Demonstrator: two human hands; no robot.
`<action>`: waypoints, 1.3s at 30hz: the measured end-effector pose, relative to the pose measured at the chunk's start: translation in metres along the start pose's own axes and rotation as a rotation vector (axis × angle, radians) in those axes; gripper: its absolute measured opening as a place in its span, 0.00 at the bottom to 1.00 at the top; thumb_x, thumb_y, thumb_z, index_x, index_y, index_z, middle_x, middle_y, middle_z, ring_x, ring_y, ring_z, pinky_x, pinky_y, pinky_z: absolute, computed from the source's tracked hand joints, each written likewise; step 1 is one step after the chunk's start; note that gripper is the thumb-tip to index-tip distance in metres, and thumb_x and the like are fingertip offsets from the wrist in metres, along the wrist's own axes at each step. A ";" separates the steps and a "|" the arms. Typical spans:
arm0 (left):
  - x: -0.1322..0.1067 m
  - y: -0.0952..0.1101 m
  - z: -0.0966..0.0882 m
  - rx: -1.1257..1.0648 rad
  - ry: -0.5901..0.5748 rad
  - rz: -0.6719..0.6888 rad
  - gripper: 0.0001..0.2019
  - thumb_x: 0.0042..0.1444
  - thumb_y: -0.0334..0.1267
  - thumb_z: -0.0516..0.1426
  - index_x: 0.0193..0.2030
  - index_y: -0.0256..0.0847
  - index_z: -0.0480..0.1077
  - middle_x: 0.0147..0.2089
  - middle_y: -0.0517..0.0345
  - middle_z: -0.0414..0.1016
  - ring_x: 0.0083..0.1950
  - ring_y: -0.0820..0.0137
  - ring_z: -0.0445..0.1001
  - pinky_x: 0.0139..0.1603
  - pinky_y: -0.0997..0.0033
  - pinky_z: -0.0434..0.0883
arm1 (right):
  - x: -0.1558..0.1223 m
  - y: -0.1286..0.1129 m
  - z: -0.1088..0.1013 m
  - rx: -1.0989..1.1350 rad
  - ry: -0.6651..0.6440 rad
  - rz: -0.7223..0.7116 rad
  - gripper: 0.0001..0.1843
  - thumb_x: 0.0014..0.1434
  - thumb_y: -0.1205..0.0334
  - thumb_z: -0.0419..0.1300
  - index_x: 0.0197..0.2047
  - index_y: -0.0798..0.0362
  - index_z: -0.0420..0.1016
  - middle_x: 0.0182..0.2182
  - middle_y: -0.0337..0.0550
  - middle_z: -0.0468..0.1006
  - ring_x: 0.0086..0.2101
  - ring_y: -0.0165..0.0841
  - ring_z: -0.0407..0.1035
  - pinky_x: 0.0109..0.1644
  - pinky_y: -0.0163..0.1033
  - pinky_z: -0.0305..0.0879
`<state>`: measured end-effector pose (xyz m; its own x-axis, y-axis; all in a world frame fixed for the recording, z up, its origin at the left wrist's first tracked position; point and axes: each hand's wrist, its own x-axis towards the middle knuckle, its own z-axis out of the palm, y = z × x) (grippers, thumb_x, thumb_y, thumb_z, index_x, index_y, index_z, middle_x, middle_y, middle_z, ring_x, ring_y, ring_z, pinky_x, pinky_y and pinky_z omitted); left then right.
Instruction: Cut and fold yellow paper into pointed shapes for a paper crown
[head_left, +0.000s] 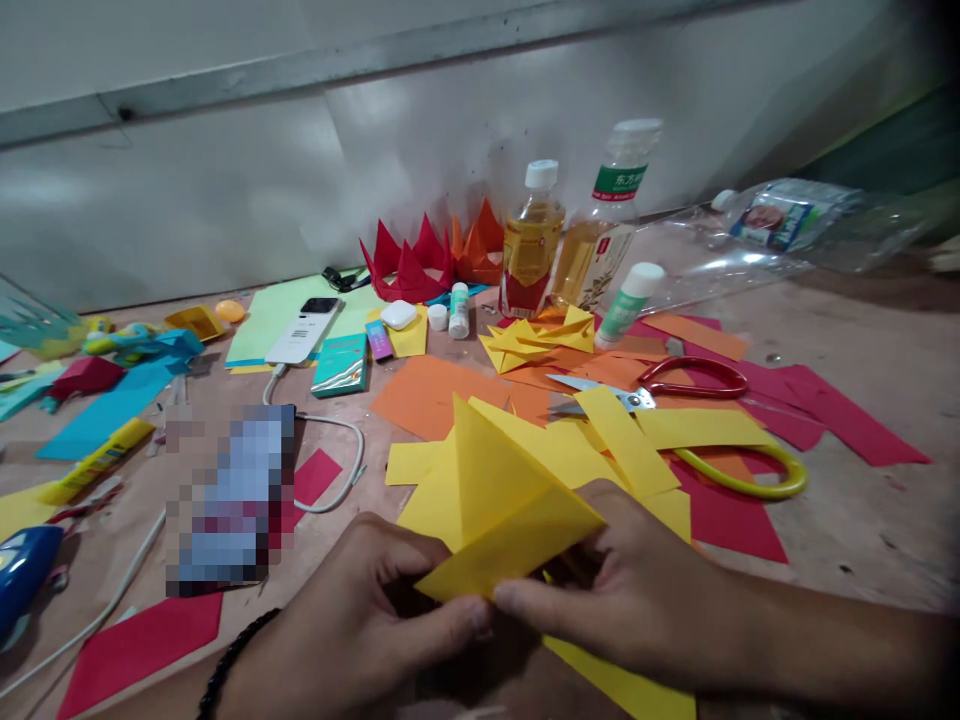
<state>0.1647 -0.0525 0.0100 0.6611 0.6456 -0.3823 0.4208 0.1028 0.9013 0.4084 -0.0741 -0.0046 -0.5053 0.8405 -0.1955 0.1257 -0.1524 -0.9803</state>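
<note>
Two hands on one folded yellow paper sheet [499, 510], held at 6 o'clock in my view, over the bench [862, 530]. Left hand [352, 625], black beaded bracelet [232, 660] at the wrist, is closed to a pinch on the sheet's lower corner, thumb pressing the paper. Right hand [622, 590] is partly open, thumb and fingers gripping the sheet's right side. Sheet looks doubled into a peaked triangle, its layers not quite flush. My read from here: line up the corners first, then run even thumb pressure along the edge for a clean crease. Loose yellow strips [626, 440] lie at 1 o'clock, just below red-handled scissors [694, 378]. Folded red paper crown [409, 262] stands at 12 o'clock, beside a folded orange paper crown [476, 250].
</note>
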 end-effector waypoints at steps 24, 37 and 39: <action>-0.010 0.003 -0.014 -0.311 -0.154 0.007 0.23 0.64 0.61 0.66 0.42 0.40 0.75 0.35 0.60 0.71 0.35 0.72 0.65 0.34 0.75 0.63 | -0.007 -0.008 -0.035 -0.863 0.146 -0.997 0.08 0.72 0.65 0.64 0.52 0.44 0.79 0.43 0.37 0.89 0.43 0.36 0.75 0.52 0.45 0.70; 0.001 0.001 -0.009 0.126 0.085 0.162 0.23 0.74 0.52 0.57 0.30 0.39 0.71 0.26 0.65 0.64 0.27 0.76 0.59 0.28 0.73 0.54 | 0.000 -0.020 -0.018 -0.327 0.061 0.026 0.14 0.66 0.49 0.65 0.35 0.49 0.82 0.30 0.38 0.81 0.31 0.32 0.70 0.33 0.36 0.64; 0.001 0.001 -0.011 0.050 0.009 0.111 0.26 0.73 0.54 0.58 0.26 0.40 0.67 0.24 0.66 0.58 0.27 0.76 0.55 0.28 0.72 0.52 | 0.002 -0.018 -0.018 -0.303 0.022 0.027 0.13 0.66 0.50 0.67 0.35 0.49 0.84 0.30 0.37 0.82 0.31 0.31 0.71 0.35 0.35 0.64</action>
<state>0.1590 -0.0440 0.0127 0.6998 0.6576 -0.2792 0.3760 -0.0067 0.9266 0.4205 -0.0599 0.0134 -0.4798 0.8501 -0.2170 0.3897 -0.0151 -0.9208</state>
